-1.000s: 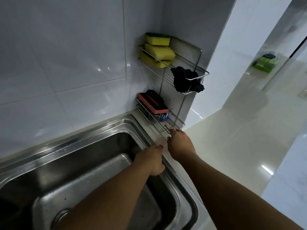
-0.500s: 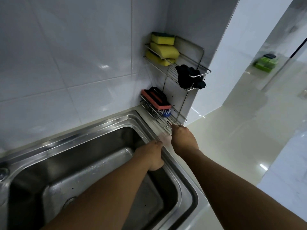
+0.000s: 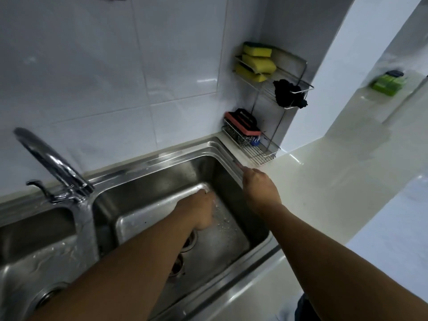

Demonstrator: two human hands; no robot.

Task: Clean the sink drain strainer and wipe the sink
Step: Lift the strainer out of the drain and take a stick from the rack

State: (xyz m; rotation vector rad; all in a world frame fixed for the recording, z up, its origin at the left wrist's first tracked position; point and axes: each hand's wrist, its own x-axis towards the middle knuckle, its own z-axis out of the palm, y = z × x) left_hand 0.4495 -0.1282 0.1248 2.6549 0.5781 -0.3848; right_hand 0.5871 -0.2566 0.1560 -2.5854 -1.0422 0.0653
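Mid-frame, the left hand [image 3: 202, 210] reaches down into the right basin of the sink [image 3: 234, 156], its grip hidden. The right hand [image 3: 260, 189] pinches a thin object at the rim. The strainer [image 3: 186, 245] sits partly hidden under the forearm, dark with grime.

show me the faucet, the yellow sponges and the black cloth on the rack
faucet [image 3: 49, 158], head view, on the curved spout
yellow sponges [image 3: 258, 62], head view, on the middle sponge
black cloth [image 3: 286, 92], head view, on its bunched middle
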